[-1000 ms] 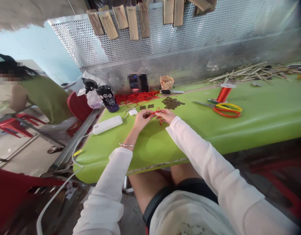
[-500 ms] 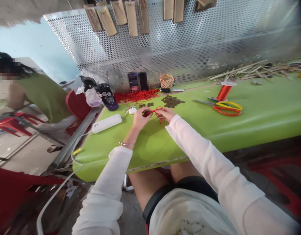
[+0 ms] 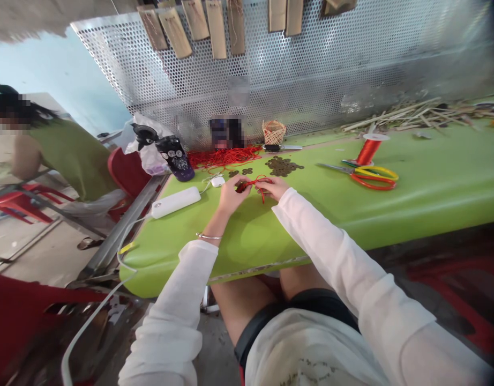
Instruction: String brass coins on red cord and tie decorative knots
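A red cord is stretched between my two hands above the green table, with a loop near the right fingers and a loose end hanging down. My left hand is closed on the cord, with a small dark piece at its fingertips. Opposite it, my right hand pinches the cord at the loop. Dark coin-like discs lie in a pile just beyond the hands, and a few more sit behind my left hand. A heap of red cords lies farther back.
Scissors and a red thread spool lie to the right. At the left are a white power bank, a white case and a dark tumbler. A brush and small basket stand behind. A person sits at far left.
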The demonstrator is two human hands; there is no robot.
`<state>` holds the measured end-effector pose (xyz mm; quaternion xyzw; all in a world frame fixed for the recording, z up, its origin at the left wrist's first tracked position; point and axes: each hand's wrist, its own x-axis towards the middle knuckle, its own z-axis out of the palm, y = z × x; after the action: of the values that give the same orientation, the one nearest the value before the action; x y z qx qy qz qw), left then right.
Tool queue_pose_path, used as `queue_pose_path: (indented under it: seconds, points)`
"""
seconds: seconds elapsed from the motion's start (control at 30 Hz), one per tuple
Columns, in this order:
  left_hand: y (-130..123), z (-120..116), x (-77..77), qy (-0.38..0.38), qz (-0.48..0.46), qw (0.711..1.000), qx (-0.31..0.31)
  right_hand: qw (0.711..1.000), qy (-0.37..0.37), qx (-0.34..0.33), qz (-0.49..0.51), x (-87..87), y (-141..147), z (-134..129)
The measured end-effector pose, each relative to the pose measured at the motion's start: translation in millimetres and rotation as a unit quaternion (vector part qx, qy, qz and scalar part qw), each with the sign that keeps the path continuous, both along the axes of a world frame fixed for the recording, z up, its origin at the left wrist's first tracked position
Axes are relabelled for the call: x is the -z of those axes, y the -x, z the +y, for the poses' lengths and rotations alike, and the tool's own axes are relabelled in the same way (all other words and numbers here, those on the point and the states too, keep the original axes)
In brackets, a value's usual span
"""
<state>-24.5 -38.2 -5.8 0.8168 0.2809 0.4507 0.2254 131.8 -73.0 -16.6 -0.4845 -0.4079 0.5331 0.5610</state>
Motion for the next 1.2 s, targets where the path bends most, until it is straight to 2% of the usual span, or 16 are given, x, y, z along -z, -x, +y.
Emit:
queue_pose_path:
  seconds: [0.33, 0.47, 0.73, 1.2]
  points:
    - [0.6, 1.6, -0.9, -0.044, 0.009, 0.999, 0.025, 1.0, 0.025, 0.002, 0.014, -7.4, 5.5, -3.5]
    - [-0.3, 2.1, 0.7, -0.049, 0.007, 0.998, 0.037, 0.999, -0.003, 0.033, 0.007, -4.0, 4.5, -0.5]
    - [-0.6, 3.4, 1.3, -0.054, 0.021, 0.998, 0.031, 0.995, -0.066, 0.052, -0.057, -6.9, 1.9, -3.3]
    - [-0.6, 4.1, 0.2, -0.087, 0.007, 0.996, -0.004, 0.981, -0.148, 0.043, -0.119, -3.6, -0.5, -2.4]
